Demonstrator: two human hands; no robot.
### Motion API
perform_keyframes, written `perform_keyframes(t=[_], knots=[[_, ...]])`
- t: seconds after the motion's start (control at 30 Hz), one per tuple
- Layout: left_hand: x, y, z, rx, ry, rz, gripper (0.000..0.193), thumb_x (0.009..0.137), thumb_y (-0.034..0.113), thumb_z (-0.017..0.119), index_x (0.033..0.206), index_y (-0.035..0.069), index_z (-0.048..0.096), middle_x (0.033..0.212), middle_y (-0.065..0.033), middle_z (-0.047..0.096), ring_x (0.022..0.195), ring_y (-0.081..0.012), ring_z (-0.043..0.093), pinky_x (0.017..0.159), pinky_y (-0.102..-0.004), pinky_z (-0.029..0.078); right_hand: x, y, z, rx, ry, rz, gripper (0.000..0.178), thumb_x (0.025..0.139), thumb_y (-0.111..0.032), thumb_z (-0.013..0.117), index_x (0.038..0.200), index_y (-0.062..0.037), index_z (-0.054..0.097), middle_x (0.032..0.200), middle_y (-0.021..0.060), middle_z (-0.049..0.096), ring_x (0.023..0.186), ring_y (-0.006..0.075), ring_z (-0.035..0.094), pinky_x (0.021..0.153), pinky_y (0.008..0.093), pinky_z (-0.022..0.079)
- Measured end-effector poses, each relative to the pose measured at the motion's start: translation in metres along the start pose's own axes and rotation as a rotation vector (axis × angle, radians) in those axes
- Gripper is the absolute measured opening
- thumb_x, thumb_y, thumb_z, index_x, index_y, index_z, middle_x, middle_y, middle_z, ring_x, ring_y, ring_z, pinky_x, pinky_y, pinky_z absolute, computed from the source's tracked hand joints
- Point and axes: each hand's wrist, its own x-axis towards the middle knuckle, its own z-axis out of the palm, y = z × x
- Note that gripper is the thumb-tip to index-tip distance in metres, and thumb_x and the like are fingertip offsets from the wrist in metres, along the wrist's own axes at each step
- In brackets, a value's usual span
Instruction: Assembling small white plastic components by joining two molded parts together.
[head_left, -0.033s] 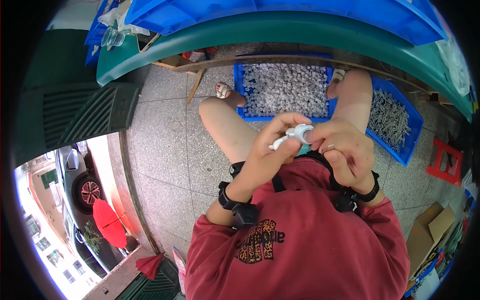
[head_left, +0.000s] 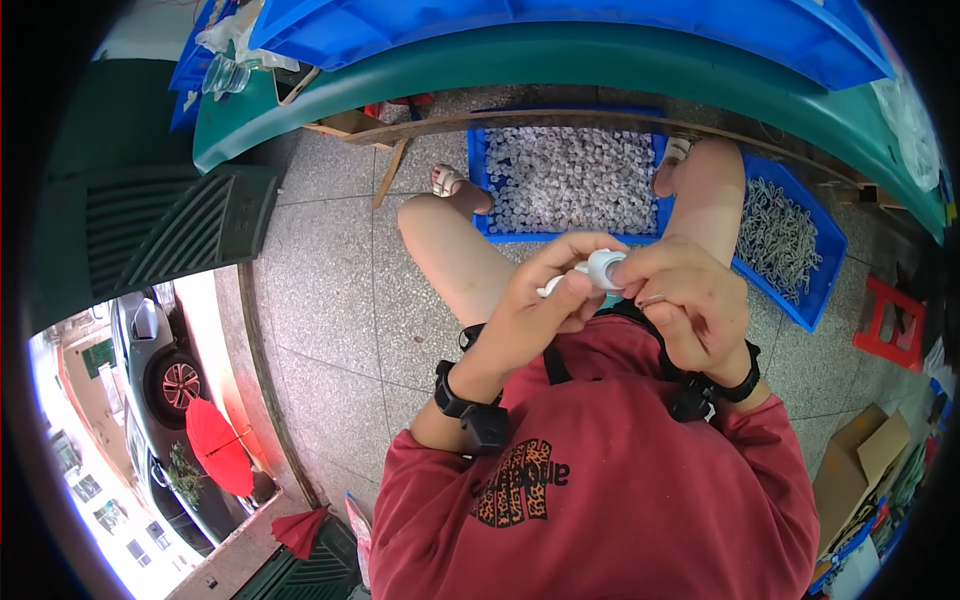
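Observation:
My left hand [head_left: 545, 300] pinches a white plastic fitting [head_left: 603, 268] with a round open end, held above my lap. The fitting's narrower white part shows between the thumb and fingers. My right hand [head_left: 697, 300] is curled close by on the right, its fingertips at the rim of the round opening. A small pale, shiny strip [head_left: 652, 298] shows among the right fingers; whether it is a ring or a held piece I cannot tell. Beyond the hands, a blue tray [head_left: 560, 238] on the floor holds many small white plastic pieces [head_left: 572, 180].
A second blue bin [head_left: 815, 312] with pale chain-like pieces [head_left: 775, 240] stands right of my knee. A green-covered table [head_left: 420, 75] carries blue trays [head_left: 600, 20] ahead. A red stool [head_left: 888, 325] and an open cardboard box [head_left: 860, 460] are at right.
The white fitting has turned slightly in my left fingers, and less of its narrow part shows. My right hand has barely moved.

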Motion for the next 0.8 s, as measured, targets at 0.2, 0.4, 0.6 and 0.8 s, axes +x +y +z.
perform_keyframes(t=[0.2,0.4,0.6,0.8], knots=[[-0.001,0.004,0.000,-0.233,-0.001,-0.258,0.031,0.089,0.021,0.052,0.115,0.005,0.046,0.086,0.0009,0.049,0.063,-0.0025,0.039,0.049,-0.0144,0.028,0.003,-0.004,-0.006,0.018,-0.164,0.004,0.008,0.078,0.001,0.056,0.084,0.0035,0.053,0.086,0.0187,0.059,0.069,0.0234,0.058,0.062,0.0305,0.048],[0.001,0.009,0.005,0.273,-0.026,0.205,0.034,0.083,0.012,0.059,0.114,0.003,0.050,0.102,-0.0057,0.051,0.092,-0.0133,0.049,0.077,-0.0237,0.039,-0.008,-0.001,-0.004,0.259,0.114,0.130,0.007,0.085,0.001,0.046,0.088,0.0051,0.051,0.089,0.0208,0.058,0.070,0.0174,0.054,0.064,0.0278,0.046],[0.000,0.007,0.005,0.251,-0.006,0.252,0.035,0.078,0.008,0.063,0.111,0.002,0.053,0.108,-0.0087,0.050,0.100,-0.0173,0.047,0.085,-0.0287,0.037,-0.006,-0.009,-0.002,-0.052,0.065,0.123,0.006,0.076,0.003,0.057,0.081,0.0035,0.055,0.075,0.0134,0.059,0.062,0.0189,0.055,0.056,0.0261,0.044],[-0.004,0.007,0.008,0.189,0.012,0.267,0.035,0.076,0.007,0.065,0.109,0.002,0.053,0.108,-0.0092,0.050,0.100,-0.0176,0.048,0.085,-0.0289,0.038,0.000,-0.010,0.004,-0.119,0.037,0.071,0.009,0.071,0.004,0.061,0.076,0.0023,0.055,0.070,0.0110,0.058,0.059,0.0201,0.055,0.052,0.0270,0.043]])
